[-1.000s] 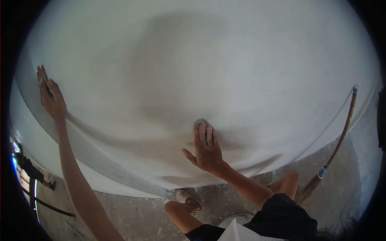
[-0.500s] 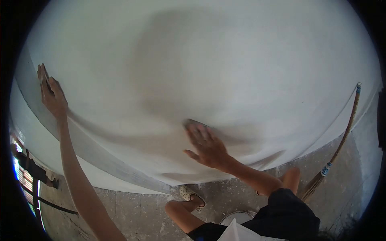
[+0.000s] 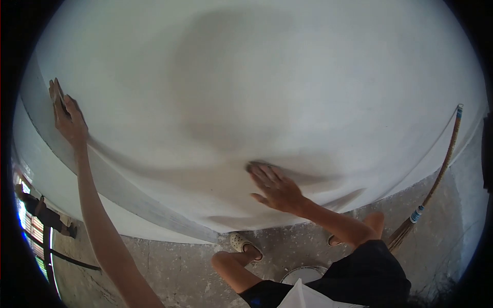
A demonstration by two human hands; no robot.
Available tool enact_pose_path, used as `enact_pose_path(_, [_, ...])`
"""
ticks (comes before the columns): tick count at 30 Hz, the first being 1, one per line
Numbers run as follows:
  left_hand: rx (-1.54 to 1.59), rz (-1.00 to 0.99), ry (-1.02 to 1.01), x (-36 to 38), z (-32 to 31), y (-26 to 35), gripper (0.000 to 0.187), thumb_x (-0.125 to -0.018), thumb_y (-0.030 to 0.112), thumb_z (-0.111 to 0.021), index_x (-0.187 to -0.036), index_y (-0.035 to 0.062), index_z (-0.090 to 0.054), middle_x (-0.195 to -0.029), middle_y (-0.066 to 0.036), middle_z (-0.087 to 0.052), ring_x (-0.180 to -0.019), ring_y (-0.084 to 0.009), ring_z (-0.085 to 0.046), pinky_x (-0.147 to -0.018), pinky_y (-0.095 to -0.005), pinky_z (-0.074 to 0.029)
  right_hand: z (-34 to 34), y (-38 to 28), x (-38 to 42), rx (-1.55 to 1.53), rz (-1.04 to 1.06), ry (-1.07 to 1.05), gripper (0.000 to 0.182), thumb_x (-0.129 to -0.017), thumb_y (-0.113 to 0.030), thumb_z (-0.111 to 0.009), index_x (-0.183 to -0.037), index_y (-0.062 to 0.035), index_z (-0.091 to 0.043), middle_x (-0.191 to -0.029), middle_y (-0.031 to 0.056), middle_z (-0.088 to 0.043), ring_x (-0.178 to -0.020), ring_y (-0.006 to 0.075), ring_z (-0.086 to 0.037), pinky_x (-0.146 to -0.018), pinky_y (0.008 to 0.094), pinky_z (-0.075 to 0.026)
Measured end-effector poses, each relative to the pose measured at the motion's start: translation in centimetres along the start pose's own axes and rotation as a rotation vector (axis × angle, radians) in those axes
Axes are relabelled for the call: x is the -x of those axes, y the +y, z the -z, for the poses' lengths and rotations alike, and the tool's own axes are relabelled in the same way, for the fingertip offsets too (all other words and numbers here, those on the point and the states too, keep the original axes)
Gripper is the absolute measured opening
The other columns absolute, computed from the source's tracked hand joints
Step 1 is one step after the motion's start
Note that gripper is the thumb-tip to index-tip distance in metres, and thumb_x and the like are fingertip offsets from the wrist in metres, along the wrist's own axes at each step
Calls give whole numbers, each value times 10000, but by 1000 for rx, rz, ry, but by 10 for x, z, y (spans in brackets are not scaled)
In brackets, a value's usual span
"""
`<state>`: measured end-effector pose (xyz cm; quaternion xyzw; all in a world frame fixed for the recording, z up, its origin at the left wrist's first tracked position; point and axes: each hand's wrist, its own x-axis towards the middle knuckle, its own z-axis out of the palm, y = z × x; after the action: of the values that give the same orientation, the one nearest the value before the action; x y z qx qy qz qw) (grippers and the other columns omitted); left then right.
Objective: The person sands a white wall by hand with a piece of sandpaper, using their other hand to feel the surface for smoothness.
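A broad white wall (image 3: pixel 328 102) fills most of the head view. My right hand (image 3: pixel 277 189) lies flat on its lower middle, fingers together and thumb apart. Under those fingertips shows the dark edge of a thin piece, seemingly sandpaper (image 3: pixel 249 167), pressed against the surface; most of it is covered. At far left, my left hand (image 3: pixel 71 119) rests near the wall's corner, its fingers stretched upward and the thumb held apart. I see nothing held in it.
A stick broom (image 3: pixel 446 167) leans on the wall at right. Below me are the concrete floor (image 3: pixel 169 267) and a round white lid or bucket (image 3: pixel 304 274) between my legs. Another person (image 3: pixel 47 214) stands at far left beside a window-like opening.
My right hand has slid a little right and down along the wall, with the dark piece under its fingers. My left hand has stayed almost in place.
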<state>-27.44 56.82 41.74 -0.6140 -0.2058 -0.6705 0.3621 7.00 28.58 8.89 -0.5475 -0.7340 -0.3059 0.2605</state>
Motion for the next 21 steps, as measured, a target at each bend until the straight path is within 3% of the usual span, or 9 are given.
enact_pose_path(5, [11, -40, 19, -1, 0, -2, 518, -1067, 443, -407, -1468, 135, -517, -1519, -124, -496, -1409, -350, -451, -1101, -427, -419, -18, -2, 21, 153, 17, 11, 657, -984, -502, -564, -1418, -10, -523, -1544, 136, -432, -1440, 280, -364, -1202, 412, -280])
enact_pose_path(7, [20, -18, 18, 1, -2, -7, 525, -1065, 450, -408, -1471, 133, -512, -1519, -123, -496, -1405, -354, -456, -1101, -430, -421, -8, -12, -27, -91, 42, -29, 711, -990, -445, -566, -1516, -7, -373, -1595, 135, -342, -1482, 281, -297, -1236, 402, -248])
enact_pose_path(10, [0, -26, 5, 0, 0, -7, 542, -1063, 464, -406, -1476, 127, -502, -1521, -117, -493, -1396, -360, -464, -1104, -433, -420, 9, -24, -72, -37, 112, -13, 730, -1004, -446, -537, -1534, 8, -326, -1611, 135, -312, -1492, 281, -281, -1250, 402, -222])
enact_pose_path(15, [-24, -12, 8, 0, 0, -5, 566, -1060, 484, -397, -1485, 121, -485, -1529, -103, -487, -1401, -354, -459, -1127, -429, -400, 3, 13, 2, -18, 86, -119, 701, -1019, -458, -497, -1562, -59, -303, -1632, 87, -279, -1498, 258, -271, -1255, 401, -210])
enact_pose_path(18, [-20, -50, 21, -2, 0, -7, 565, -1064, 480, -382, -1485, 118, -486, -1532, -98, -482, -1414, -340, -444, -1145, -425, -380, -2, 24, 20, 257, 170, -98, 694, -1017, -453, -507, -1570, -89, -300, -1639, 79, -263, -1497, 260, -270, -1252, 401, -218])
enact_pose_path(21, [-24, -10, 0, -1, -2, -5, 549, -1071, 460, -371, -1486, 119, -485, -1531, -114, -480, -1424, -337, -431, -1154, -429, -367, -3, 6, -17, 0, 86, -113, 710, -1017, -468, -500, -1569, -74, -294, -1640, 85, -257, -1506, 253, -252, -1259, 401, -200])
